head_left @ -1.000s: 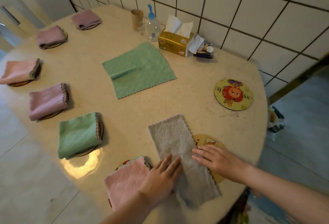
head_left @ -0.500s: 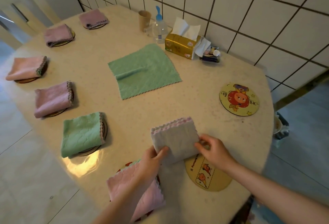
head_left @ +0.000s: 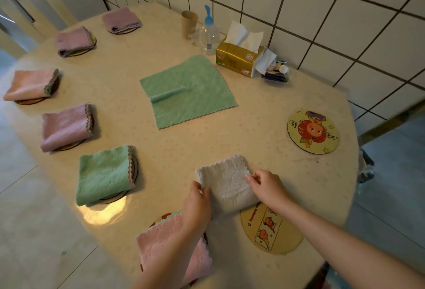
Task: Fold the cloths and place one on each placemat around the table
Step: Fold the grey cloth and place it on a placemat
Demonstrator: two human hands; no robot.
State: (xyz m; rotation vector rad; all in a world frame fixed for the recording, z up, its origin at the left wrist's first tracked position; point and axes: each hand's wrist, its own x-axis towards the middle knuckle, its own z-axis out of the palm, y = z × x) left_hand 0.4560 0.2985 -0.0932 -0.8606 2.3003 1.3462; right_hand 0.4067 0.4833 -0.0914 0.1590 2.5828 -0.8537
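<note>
A folded grey cloth [head_left: 227,185] lies near the table's front edge, its near corner over a round yellow placemat [head_left: 271,229]. My left hand [head_left: 197,199] grips its left edge and my right hand [head_left: 266,185] pinches its right edge. A green cloth [head_left: 187,91] lies spread flat at the table's middle. Another round placemat [head_left: 313,132] sits bare at the right. Folded cloths lie on placemats along the left: pink [head_left: 161,240] under my left forearm, green [head_left: 104,173], mauve [head_left: 66,126], peach [head_left: 31,85], and two mauve ones [head_left: 73,40] [head_left: 120,20] farther back.
By the tiled wall stand a brown cup [head_left: 189,24], a clear bottle with a blue top [head_left: 208,33], a gold tissue pack [head_left: 239,57] and a small heap of sundries [head_left: 277,73]. The cream table [head_left: 264,104] ends at the right, with floor beyond.
The grey cloth went from a long strip pressed under both hands to a folded square. Both hands now hold its side edges, and the yellow placemat beside it is uncovered.
</note>
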